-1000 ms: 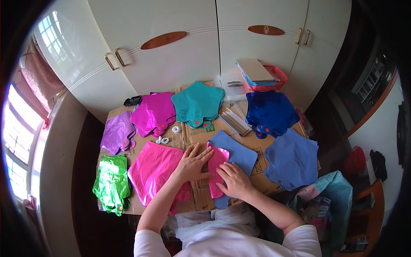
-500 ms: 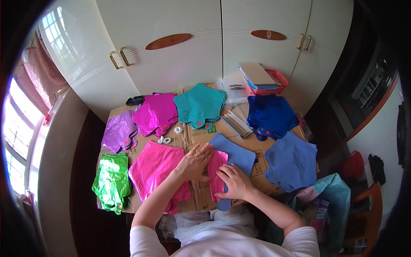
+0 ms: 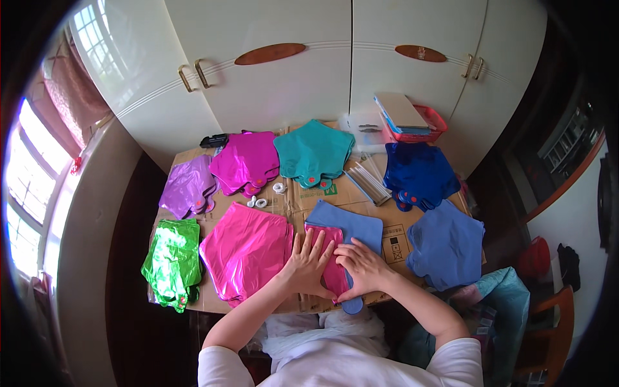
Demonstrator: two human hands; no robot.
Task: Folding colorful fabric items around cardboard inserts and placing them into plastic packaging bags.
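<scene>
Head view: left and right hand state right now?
Left hand: open, fingers spread, palm flat on the small pink foil balloon lying on the light-blue foil balloon.
Right hand: open, flat on the same pink balloon; no grip.

Both hands, left hand [image 3: 308,261] and right hand [image 3: 361,267], lie flat on a pink foil balloon [image 3: 331,248] atop a blue one [image 3: 351,226].
</scene>
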